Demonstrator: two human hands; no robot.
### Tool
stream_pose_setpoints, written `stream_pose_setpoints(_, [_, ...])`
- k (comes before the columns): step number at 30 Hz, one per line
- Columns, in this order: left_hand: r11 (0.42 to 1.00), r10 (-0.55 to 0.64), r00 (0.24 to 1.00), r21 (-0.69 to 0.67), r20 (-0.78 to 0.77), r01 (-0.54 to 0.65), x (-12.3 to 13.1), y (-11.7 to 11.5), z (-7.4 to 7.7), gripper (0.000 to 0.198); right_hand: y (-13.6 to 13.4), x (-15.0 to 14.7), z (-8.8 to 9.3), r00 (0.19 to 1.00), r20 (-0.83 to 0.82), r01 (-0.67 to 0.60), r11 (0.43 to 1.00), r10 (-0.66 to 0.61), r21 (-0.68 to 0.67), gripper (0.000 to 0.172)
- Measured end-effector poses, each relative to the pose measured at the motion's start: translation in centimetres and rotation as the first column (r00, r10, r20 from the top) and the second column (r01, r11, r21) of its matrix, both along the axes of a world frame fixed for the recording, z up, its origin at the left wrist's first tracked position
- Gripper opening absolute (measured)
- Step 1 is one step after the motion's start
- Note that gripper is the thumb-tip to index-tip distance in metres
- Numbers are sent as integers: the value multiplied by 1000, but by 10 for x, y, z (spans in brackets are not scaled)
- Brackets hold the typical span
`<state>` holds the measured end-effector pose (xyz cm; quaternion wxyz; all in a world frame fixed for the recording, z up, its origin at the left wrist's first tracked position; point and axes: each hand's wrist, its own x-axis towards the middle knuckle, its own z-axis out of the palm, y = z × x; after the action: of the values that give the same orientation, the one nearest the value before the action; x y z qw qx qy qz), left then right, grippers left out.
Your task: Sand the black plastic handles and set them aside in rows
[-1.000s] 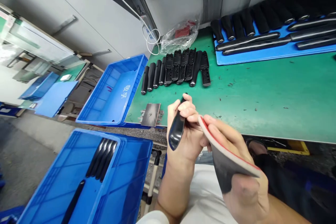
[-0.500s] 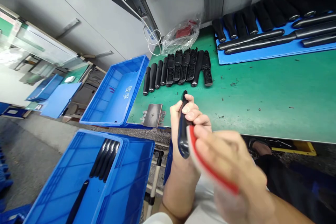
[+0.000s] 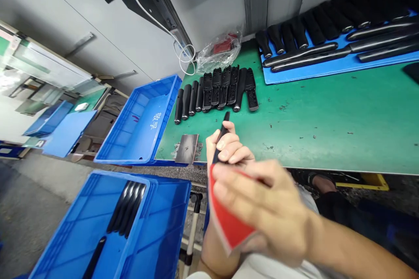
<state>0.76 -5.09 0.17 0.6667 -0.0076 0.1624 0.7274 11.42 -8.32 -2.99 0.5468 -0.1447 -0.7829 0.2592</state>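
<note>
My left hand (image 3: 231,147) is wrapped around a slim black plastic handle shell (image 3: 221,136), its narrow end pointing away over the bench edge. In my right hand (image 3: 275,209), slightly blurred, is a red pad with a whitish edge (image 3: 233,223). The fingers press it flat across the near end of the shell, which the pad hides. Beyond my hands, a row of black shells (image 3: 216,89) lies on the green bench (image 3: 304,117), some with their ribbed insides facing up.
More black shells (image 3: 310,54) lie on a blue sheet (image 3: 284,77) at right. Left of the bench stands a blue bin (image 3: 131,128); a nearer blue bin (image 3: 78,213) holds several glossy shells (image 3: 126,209). A dark square plate (image 3: 187,148) sits at the bench edge, a plastic bag (image 3: 212,54) behind.
The red pad in my right hand has moved left and now lies over the shell's near end, its red face turned more toward me. The shell shows narrower, and the view has shifted slightly.
</note>
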Motion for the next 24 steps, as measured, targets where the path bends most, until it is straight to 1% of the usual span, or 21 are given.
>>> stream_pose_setpoints(2, [1000, 15, 1000, -3, -23, -15, 1, -1, 3, 30, -2, 0, -3, 998, -7, -53, 983, 55, 175, 30])
stream_pose_setpoints(3, [999, 37, 998, -10, -53, -37, 2, -2, 5, 32, -4, 1, -4, 996, -3, -84, 967, 87, 239, 25])
stream_pose_setpoints(5, [998, 57, 990, -32, -127, -61, 5, -2, 9, 34, -5, 5, -3, 995, -4, -96, 958, 101, 270, 20])
stream_pose_setpoints(7, [997, 40, 986, -54, -160, -49, 7, -3, 12, 35, -3, 11, 0, 998, -40, -32, 958, 45, 285, 23])
stream_pose_setpoints(8, [997, 31, 988, -61, -153, -41, 8, -3, 13, 35, -1, 16, 2, 999, -51, 5, 958, 10, 287, 25])
stream_pose_setpoints(11, [998, -16, 997, -64, -78, 11, 9, -3, 12, 38, 2, 29, 6, 998, -38, 59, 967, -51, 247, 32])
stream_pose_setpoints(13, [998, -36, 998, -58, -42, 34, 8, -2, 11, 40, 1, 35, 4, 991, -69, 125, 977, -115, 171, 37])
stream_pose_setpoints(15, [998, -37, 998, -61, -45, 34, 7, -1, 11, 40, -3, 38, -2, 976, -98, 202, 975, -192, 96, 33])
stream_pose_setpoints(16, [997, -28, 998, -68, -59, 24, 7, -1, 11, 40, -5, 39, -5, 974, -98, 214, 973, -206, 80, 33])
stream_pose_setpoints(19, [995, -11, 990, -104, -140, -3, 8, 1, 11, 38, -8, 38, -12, 984, -77, 169, 982, -163, 79, 43])
stream_pose_setpoints(21, [992, -12, 983, -126, -181, -11, 9, 1, 11, 37, -9, 38, -13, 982, -95, 169, 984, -164, 50, 45])
stream_pose_setpoints(24, [994, -14, 988, -111, -152, -3, 10, 1, 10, 37, -9, 42, -10, 979, -102, 178, 984, -175, 28, 45])
